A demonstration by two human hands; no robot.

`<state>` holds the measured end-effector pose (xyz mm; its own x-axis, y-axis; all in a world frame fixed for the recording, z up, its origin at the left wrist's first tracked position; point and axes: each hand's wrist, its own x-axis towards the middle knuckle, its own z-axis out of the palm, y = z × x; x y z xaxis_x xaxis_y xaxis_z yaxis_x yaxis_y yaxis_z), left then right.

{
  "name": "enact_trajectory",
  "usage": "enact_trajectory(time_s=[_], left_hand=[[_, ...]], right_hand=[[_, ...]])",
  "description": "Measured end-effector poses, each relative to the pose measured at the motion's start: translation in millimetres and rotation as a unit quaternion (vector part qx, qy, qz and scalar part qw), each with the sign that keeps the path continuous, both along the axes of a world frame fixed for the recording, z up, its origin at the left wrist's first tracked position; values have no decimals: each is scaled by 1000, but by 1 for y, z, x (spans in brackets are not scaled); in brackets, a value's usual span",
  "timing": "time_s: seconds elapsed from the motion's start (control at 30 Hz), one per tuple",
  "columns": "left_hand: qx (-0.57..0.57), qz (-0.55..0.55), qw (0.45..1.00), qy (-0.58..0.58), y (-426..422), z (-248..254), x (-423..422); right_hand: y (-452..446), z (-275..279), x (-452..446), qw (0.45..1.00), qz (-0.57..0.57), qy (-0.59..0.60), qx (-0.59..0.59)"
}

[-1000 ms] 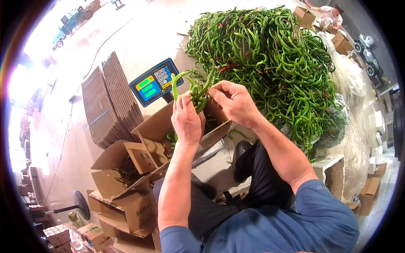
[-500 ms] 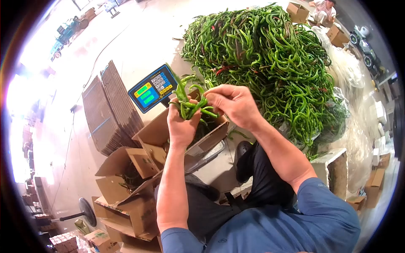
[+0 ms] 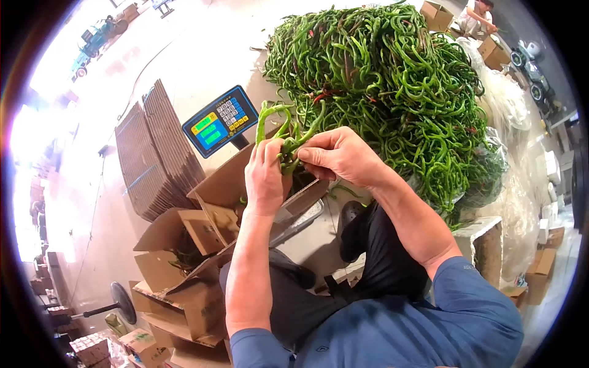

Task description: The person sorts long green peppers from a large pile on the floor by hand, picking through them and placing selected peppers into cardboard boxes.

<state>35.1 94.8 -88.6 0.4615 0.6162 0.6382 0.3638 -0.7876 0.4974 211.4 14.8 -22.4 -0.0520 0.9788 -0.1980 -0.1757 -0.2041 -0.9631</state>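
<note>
pale floor (image 3: 215, 49) around a heap of green peppers (image 3: 380, 92), cardboard boxes (image 3: 154, 270)

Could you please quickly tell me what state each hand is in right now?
Left hand: closed, holding a bunch of green peppers.
Right hand: closed in a pinch at the bunch's edge; whether it holds a pepper cannot be told.

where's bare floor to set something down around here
A wide stretch of bare floor lies beyond the scale display, left of the pepper pile; a narrow patch beside the right shoe. Crowded: beneath the left hand and right hand, and around the lower-left boxes.
</note>
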Motion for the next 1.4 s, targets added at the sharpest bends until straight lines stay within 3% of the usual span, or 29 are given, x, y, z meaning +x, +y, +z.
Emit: enact_trajectory(time_s=[0.27, 0.37, 0.47, 0.5, 0.6, 0.67, 0.77, 0.83, 0.93, 1.03, 1.1, 1.13, 1.3, 1.4], left_hand=[[90, 0, 996, 18, -5, 13, 3], [62, 0, 998, -22, -5, 9, 2], [-145, 5, 979, -141, -9, 4, 2], [-256, -18, 947, -192, -3, -9, 1], [-458, -136, 807, -346, -1, 14, -4], [-524, -192, 709, -431, 0, 18, -9], [-563, -231, 632, -481, -3, 26, -16], [-568, -239, 610, -499, -6, 28, -19], [-591, -236, 615, -466, 0, 19, -30], [-592, -249, 586, -494, -6, 22, -32], [-596, -250, 564, -514, -12, 19, -33], [-600, -251, 555, -519, -15, 17, -32], [-601, -248, 539, -535, -29, 13, -33], [-593, -252, 553, -528, -40, 17, -33]], right_hand=[[-1, -1, 1, 991, -44, 105, -71], [-1, 0, 0, 984, -66, 154, -68], [-5, 5, 13, 980, -85, 171, -59], [-8, 8, 20, 976, -94, 188, -53], [-27, 22, 50, 971, -102, 216, 12], [-56, 29, 79, 982, -112, 144, 58], [-120, 26, 141, 973, -229, 37, 12], [-182, 5, 190, 928, -371, -43, -17], [-324, -64, 311, 852, -520, -4, -58], [-491, -137, 404, 651, -747, -94, -96], [-652, -194, 480, 580, -799, -80, -137], [-707, -216, 490, 536, -839, -22, -93], [-776, -227, 440, 467, -855, -34, -224], [-696, -233, 402, 486, -832, -115, -240]])
